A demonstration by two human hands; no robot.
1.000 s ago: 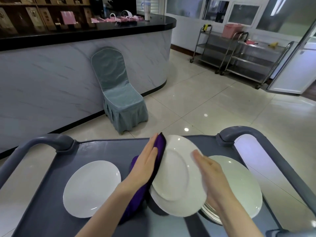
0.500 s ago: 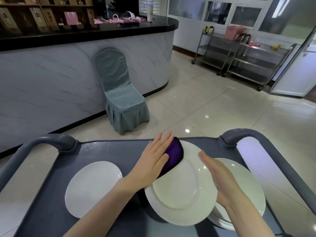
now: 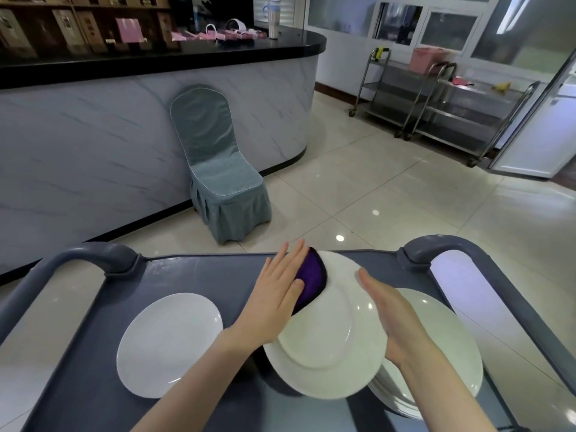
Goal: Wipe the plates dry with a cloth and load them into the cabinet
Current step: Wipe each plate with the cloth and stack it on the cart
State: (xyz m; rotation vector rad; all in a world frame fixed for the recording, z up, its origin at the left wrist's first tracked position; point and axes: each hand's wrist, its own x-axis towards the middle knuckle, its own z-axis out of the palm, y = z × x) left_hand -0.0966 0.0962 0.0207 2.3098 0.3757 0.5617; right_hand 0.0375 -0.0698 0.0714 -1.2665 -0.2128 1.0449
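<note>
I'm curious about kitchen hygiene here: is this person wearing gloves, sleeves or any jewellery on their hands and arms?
No. The left hand and the right hand are bare, with no gloves and no rings showing. The forearms are uncovered down to the bottom edge of the picture, with no sleeve, watch or bracelet in view.

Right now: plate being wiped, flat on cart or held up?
Held up, tilted. The plate sits between the left hand pressing the purple cloth on its rim and the right hand.

text: none legible | shelf boxes (image 3: 64, 26): labels seemingly printed; too blurred and small to read
</note>
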